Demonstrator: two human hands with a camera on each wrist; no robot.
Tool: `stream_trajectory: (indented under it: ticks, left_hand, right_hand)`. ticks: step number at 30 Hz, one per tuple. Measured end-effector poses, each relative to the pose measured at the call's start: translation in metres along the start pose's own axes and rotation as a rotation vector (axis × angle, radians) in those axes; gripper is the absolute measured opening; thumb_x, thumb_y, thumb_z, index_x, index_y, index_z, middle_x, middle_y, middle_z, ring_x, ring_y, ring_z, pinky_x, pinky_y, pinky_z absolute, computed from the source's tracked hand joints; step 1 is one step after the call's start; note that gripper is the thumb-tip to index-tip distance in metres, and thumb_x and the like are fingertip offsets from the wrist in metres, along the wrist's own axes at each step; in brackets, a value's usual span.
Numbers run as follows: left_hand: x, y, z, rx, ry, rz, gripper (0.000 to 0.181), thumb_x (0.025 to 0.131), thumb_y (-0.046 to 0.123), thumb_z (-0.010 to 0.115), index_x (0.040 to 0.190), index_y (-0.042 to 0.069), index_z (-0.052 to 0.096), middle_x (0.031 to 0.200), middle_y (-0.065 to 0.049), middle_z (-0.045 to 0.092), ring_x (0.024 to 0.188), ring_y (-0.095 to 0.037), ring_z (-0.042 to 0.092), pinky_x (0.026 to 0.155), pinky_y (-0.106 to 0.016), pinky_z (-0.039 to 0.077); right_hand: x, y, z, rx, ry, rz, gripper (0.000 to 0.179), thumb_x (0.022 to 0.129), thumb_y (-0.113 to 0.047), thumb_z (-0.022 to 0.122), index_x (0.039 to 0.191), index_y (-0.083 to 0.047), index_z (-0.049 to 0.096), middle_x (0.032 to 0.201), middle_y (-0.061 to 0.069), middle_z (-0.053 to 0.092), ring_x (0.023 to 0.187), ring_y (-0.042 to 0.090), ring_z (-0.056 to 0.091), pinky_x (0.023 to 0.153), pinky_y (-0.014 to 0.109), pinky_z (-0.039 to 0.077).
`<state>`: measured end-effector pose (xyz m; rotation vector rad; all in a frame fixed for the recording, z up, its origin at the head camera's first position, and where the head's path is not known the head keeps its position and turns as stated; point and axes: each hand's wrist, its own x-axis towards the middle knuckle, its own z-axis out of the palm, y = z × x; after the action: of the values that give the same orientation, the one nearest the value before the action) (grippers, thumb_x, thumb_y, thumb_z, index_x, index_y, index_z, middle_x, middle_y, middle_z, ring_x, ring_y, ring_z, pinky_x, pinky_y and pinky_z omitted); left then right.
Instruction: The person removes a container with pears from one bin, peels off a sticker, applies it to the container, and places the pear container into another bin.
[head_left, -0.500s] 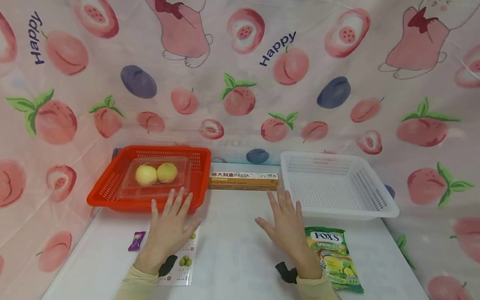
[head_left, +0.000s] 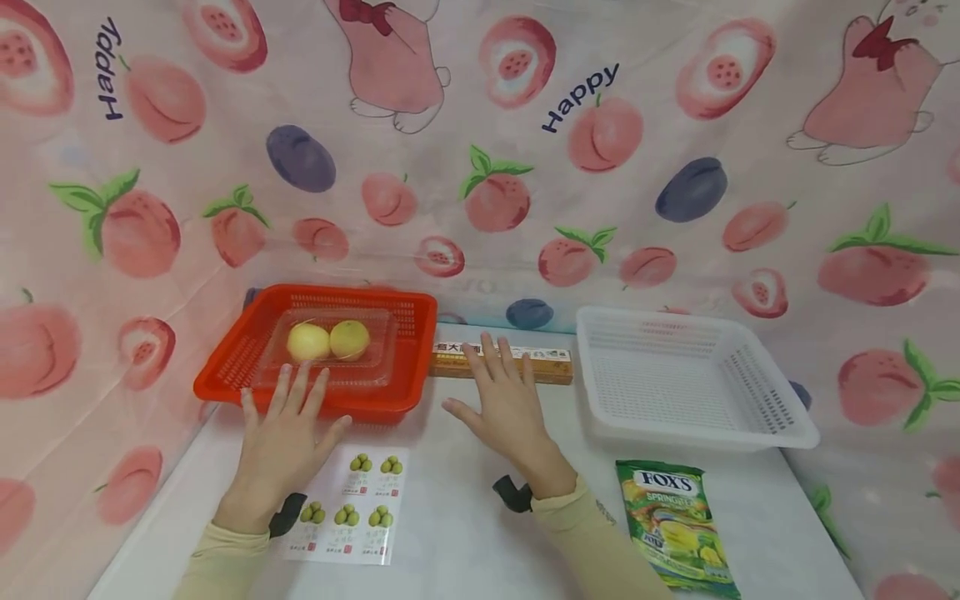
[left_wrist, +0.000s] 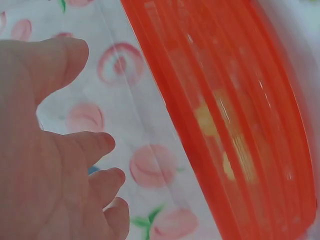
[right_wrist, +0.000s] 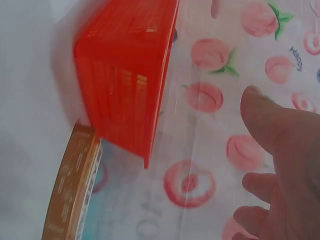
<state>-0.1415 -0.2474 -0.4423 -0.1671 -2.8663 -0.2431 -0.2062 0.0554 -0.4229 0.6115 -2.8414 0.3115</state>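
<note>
In the head view my left hand (head_left: 279, 454) hovers with spread fingers in front of the red basket (head_left: 408, 392), fingertips overlapping its near rim. Inside that basket, a clear plastic box (head_left: 378, 354) holds two yellow-green round fruits (head_left: 328, 341). Also with fingers spread, my right hand (head_left: 510, 408) is raised before a pasta box (head_left: 551, 371), covering part of it. Neither hand holds anything. Both wrist views show the red basket (left_wrist: 180, 125) apart from the fingers; the right one also shows the brown side of the pasta box (right_wrist: 70, 185).
A white basket (head_left: 600, 400) stands at the right. In front of it lies a green Fox's candy bag (head_left: 678, 525). A sheet with fruit pictures (head_left: 367, 500) lies partly beneath the left forearm. Peach-print cloth (head_left: 450, 200) hangs behind and at the sides.
Both hands have moved left, the right one now in front of the pasta box. The small purple packet is now hidden behind the left hand. The whole view has shifted slightly.
</note>
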Motion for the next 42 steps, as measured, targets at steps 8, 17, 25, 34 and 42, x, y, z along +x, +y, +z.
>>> stream_trajectory:
  ticks: [8, 17, 25, 34, 42]
  left_hand:
    - [-0.015, -0.043, -0.013, 0.007, 0.003, -0.102, 0.084, 0.095, 0.055, 0.05, 0.155, 0.004, 0.02, 0.158, -0.026, 0.009, 0.144, -0.044, -0.003, 0.1, -0.066, -0.023]
    - [-0.026, -0.097, -0.01, -0.182, 0.115, -0.213, 0.083, 0.098, 0.041, 0.055, 0.153, -0.004, 0.012, 0.151, -0.038, 0.011, 0.137, -0.056, 0.009, 0.1, -0.075, 0.012]
    - [-0.026, -0.118, -0.007, -0.331, 0.068, -0.405, 0.09, 0.101, 0.048, 0.045, 0.152, -0.004, -0.007, 0.146, -0.043, 0.012, 0.13, -0.061, 0.018, 0.096, -0.075, 0.021]
    - [-0.021, -0.139, 0.007, -0.623, -0.001, -0.507, 0.093, 0.102, 0.048, 0.039, 0.147, 0.001, -0.028, 0.151, -0.039, -0.013, 0.126, -0.065, 0.021, 0.097, -0.073, 0.022]
    - [-0.012, -0.142, 0.012, -0.85, 0.025, -0.56, 0.091, 0.102, 0.05, 0.036, 0.146, 0.012, -0.034, 0.153, -0.035, -0.013, 0.137, -0.056, 0.006, 0.103, -0.069, 0.015]
  right_hand:
    - [0.04, -0.047, 0.011, -0.023, -0.081, -0.085, 0.091, 0.085, -0.076, 0.042, 0.157, -0.024, 0.021, 0.163, 0.005, 0.008, 0.147, 0.029, 0.002, 0.115, 0.057, 0.005]
    - [0.086, -0.074, 0.031, 0.659, -0.127, -0.112, 0.081, 0.091, -0.06, 0.057, 0.156, -0.023, 0.027, 0.162, 0.001, 0.013, 0.146, 0.021, 0.015, 0.111, 0.054, 0.026]
    - [0.11, -0.089, 0.059, 0.951, -0.086, 0.121, 0.077, 0.091, -0.054, 0.061, 0.155, -0.025, 0.029, 0.161, 0.0, 0.016, 0.144, 0.024, 0.02, 0.111, 0.054, 0.027]
    - [0.12, -0.113, 0.077, 0.989, -0.124, 0.32, 0.082, 0.089, -0.054, 0.063, 0.155, -0.02, 0.029, 0.158, 0.011, 0.022, 0.144, 0.029, 0.021, 0.111, 0.053, 0.027]
    - [0.125, -0.118, 0.081, 0.874, -0.27, 0.465, 0.105, 0.085, -0.057, 0.067, 0.158, -0.022, 0.0, 0.161, 0.018, 0.008, 0.141, 0.038, 0.024, 0.109, 0.059, 0.027]
